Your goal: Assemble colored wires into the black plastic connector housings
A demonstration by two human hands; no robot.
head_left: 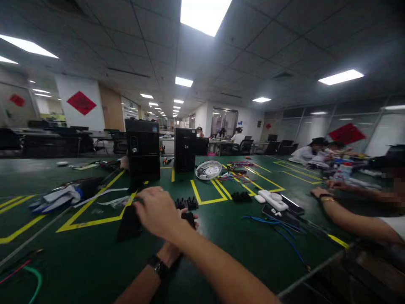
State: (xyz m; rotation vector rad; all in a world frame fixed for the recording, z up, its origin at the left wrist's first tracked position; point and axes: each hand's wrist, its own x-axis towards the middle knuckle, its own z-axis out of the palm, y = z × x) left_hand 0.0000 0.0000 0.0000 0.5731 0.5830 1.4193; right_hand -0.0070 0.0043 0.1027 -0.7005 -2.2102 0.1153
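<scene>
1. Green tabletop fills the lower half of the head view, marked out with yellow tape; chairs stand behind it beneath a tiled ceiling.
2. Left hand: its fingers are bent around a black block, low over the near part of the tabletop. Much of the palm is hidden by the right forearm.
3. Right hand: it reaches across above the left, fingers half curled and pointing down at a black flat piece. Whether they pinch it or only touch it, I cannot tell.
4. With the 2 arms crossed, a steady left hold seems best, with the right wrist kept high enough not to knock the block and to leave it in sight.
5. Black clips lie just beyond the hands, and 2 black cases, a left case and a right case, limit forward reach. Sideways, the stretch toward the blue cable looks roomiest; past it sit a power strip and a co-worker's forearm.
</scene>
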